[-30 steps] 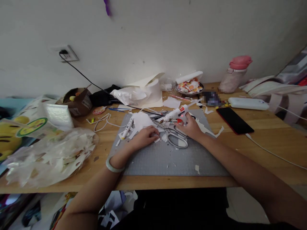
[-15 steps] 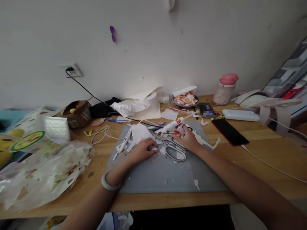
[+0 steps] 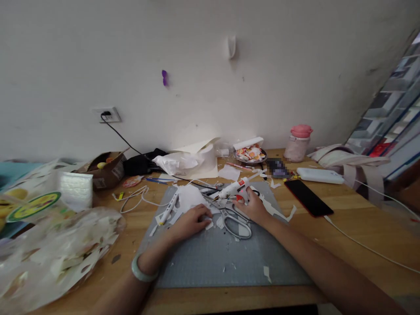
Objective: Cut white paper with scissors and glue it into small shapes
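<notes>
My left hand [image 3: 192, 223] rests on the grey cutting mat [image 3: 203, 267], fingers curved and apart, beside white paper scraps [image 3: 190, 197]. A small white piece lies by its fingertips. My right hand [image 3: 254, 208] is closed around the handle side of a white hot glue gun [image 3: 231, 189] with an orange trigger; the fingers partly hide the handle. The gun's nozzle points left, low over the mat. Silver-grey scissors [image 3: 236, 225] lie between my hands, loops toward me, their blades partly under the clutter. A white pen-like tool [image 3: 169, 208] with a yellow tip lies left of the paper.
A clear plastic bag of scraps [image 3: 62, 258] and a cardboard box [image 3: 103, 170] are on the left. At the back stands a bowl of colourful pieces [image 3: 251, 153]. To the right are a pink bottle [image 3: 297, 142], a black phone [image 3: 308, 197] with a cable, and a white case [image 3: 320, 176].
The view has tilted upward, so everything sits lower in the picture. Both hands stay in nearly the same places, with the right still at the glue gun.
</notes>
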`<action>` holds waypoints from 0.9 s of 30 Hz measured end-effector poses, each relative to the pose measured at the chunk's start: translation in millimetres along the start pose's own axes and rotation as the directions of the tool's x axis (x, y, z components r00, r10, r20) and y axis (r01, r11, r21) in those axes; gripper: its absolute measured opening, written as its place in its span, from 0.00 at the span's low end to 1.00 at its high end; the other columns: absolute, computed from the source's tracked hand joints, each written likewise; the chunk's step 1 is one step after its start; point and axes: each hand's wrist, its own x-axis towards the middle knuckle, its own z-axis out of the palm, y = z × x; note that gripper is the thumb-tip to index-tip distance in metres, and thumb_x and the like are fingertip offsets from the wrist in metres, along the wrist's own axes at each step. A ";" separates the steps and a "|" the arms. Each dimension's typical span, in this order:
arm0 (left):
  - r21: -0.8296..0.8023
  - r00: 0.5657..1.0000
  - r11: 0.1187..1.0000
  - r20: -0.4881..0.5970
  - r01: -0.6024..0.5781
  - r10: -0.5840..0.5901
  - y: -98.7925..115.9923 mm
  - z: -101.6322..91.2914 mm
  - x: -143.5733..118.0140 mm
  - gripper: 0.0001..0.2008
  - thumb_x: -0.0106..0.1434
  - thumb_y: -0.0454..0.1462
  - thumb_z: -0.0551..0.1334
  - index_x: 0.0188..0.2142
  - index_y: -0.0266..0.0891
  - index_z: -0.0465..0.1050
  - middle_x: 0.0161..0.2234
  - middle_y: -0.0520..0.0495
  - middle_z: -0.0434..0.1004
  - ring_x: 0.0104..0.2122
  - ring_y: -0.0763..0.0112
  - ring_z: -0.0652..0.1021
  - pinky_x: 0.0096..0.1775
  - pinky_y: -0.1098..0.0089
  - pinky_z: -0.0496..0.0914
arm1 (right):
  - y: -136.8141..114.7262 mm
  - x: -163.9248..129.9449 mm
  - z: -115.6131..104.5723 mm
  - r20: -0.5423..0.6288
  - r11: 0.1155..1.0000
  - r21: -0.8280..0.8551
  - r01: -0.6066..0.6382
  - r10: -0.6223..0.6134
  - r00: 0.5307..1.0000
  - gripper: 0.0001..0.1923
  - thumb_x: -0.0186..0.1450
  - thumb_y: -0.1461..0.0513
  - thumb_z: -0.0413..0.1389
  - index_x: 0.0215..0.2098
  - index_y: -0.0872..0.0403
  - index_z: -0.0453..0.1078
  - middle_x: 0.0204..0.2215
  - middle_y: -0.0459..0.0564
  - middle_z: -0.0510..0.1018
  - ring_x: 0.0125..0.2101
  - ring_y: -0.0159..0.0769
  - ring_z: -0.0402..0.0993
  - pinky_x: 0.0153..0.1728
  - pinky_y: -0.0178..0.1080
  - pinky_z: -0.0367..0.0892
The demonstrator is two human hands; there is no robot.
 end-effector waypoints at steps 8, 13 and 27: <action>-0.030 0.999 0.999 0.047 0.014 -0.013 -3.1 -6.9 -5.2 0.09 0.56 0.37 0.60 0.37 0.37 0.69 0.40 0.46 0.67 0.32 0.70 0.70 0.36 0.70 0.66 | 5.9 -0.5 1.8 0.034 1.000 0.018 0.004 -0.004 0.999 0.19 0.54 0.55 0.57 0.41 0.53 0.65 0.33 0.51 0.77 0.30 0.40 0.75 0.33 0.41 0.70; -0.025 0.998 1.000 0.056 0.013 -0.012 -2.3 -5.7 -4.1 0.09 0.55 0.36 0.60 0.37 0.38 0.69 0.39 0.47 0.68 0.33 0.70 0.70 0.36 0.70 0.65 | 6.1 -0.1 1.5 0.037 1.000 0.005 0.014 -0.014 0.999 0.17 0.54 0.55 0.57 0.40 0.52 0.65 0.32 0.51 0.77 0.30 0.40 0.74 0.32 0.41 0.70; -0.160 0.990 0.979 0.082 0.125 -0.113 3.1 -5.8 -4.3 0.05 0.55 0.37 0.58 0.32 0.38 0.64 0.27 0.52 0.68 0.28 0.71 0.69 0.31 0.72 0.64 | 3.3 -0.6 -0.5 0.029 1.000 -0.004 0.013 -0.012 0.999 0.17 0.53 0.53 0.57 0.38 0.53 0.64 0.31 0.50 0.76 0.32 0.41 0.74 0.34 0.41 0.69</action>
